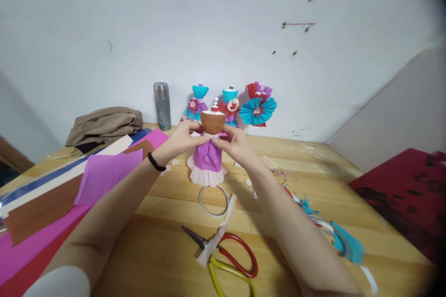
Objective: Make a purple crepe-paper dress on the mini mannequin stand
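Observation:
A small dress form [213, 123] with a brown top, a purple skirt and a pale pink ruffled hem stands upright between my hands. My left hand [186, 135] pinches its waist from the left, and my right hand [234, 143] pinches it from the right, thumbs nearly meeting at the front. Just below the hem lies a roll of tape [201, 200]. Nearer to me are scissors [240, 250] with one red and one yellow handle, their blades pointing left. A pale paper strip [214, 242] lies across them.
Behind stand three decorated dress forms [258, 110] and a grey bottle [162, 106] by the wall. Coloured paper sheets [45, 209] and a folded brown cloth [104, 125] lie left. Blue and white scraps [348, 243] are at the right, beside a dark red bag [404, 195].

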Demonstrator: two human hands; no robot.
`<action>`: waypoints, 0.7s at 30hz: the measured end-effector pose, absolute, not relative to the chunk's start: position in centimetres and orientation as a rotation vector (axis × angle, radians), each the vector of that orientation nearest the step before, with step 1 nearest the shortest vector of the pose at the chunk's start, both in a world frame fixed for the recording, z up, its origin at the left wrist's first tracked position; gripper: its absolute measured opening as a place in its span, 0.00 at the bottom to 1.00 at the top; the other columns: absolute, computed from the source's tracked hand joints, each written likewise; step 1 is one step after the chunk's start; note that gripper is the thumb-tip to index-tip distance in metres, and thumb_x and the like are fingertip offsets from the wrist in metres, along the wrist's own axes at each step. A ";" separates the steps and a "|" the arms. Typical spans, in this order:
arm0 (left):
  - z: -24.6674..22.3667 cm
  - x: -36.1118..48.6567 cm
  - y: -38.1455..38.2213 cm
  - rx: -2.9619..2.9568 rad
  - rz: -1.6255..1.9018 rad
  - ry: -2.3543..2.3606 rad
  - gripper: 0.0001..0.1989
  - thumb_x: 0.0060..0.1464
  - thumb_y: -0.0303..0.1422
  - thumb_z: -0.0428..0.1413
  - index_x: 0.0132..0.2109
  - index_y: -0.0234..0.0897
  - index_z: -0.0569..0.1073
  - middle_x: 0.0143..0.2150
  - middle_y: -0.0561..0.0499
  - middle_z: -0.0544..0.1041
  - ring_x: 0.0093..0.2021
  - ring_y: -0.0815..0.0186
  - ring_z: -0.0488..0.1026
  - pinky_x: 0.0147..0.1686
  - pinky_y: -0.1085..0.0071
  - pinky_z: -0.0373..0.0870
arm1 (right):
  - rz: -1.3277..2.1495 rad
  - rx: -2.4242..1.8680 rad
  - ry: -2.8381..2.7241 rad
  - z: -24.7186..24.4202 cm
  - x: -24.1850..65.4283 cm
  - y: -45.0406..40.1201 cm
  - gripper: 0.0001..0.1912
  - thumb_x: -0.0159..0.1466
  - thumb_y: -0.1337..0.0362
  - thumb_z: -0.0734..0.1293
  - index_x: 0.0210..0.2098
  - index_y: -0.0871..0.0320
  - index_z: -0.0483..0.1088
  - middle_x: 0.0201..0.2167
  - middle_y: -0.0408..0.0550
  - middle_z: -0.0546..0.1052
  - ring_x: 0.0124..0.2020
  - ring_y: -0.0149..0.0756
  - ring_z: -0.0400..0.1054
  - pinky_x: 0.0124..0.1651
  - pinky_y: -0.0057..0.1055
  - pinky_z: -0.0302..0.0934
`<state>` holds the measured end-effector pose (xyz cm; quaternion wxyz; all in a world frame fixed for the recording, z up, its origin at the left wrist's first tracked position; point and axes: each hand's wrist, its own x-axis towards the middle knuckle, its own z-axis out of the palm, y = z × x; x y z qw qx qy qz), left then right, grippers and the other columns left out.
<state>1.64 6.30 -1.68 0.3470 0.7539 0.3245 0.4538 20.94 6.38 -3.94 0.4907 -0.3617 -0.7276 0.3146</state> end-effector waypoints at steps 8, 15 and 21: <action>-1.8 2.1 5.8 1.941 1.206 0.817 0.11 0.49 0.35 0.64 0.39 0.33 0.81 0.40 0.44 0.83 0.45 0.57 0.77 0.46 0.63 0.73 | 0.760 -0.865 -1.794 -3.8 21.1 6.5 0.17 0.54 0.57 0.69 0.41 0.60 0.74 0.37 0.51 0.77 0.40 0.43 0.70 0.44 0.41 0.67; -2.2 2.1 6.6 1.938 1.204 0.814 0.11 0.48 0.34 0.63 0.37 0.31 0.81 0.37 0.46 0.82 0.38 0.61 0.77 0.42 0.65 0.72 | 0.806 -0.824 -1.733 -4.1 20.8 6.4 0.16 0.55 0.57 0.71 0.40 0.58 0.76 0.37 0.51 0.78 0.43 0.44 0.72 0.47 0.42 0.67; -2.0 2.2 6.4 1.939 1.190 0.847 0.11 0.49 0.34 0.63 0.38 0.31 0.80 0.34 0.47 0.81 0.37 0.61 0.76 0.40 0.65 0.73 | 0.799 -0.810 -1.731 -4.4 20.9 6.7 0.16 0.55 0.55 0.74 0.39 0.56 0.77 0.37 0.49 0.79 0.44 0.45 0.72 0.47 0.40 0.69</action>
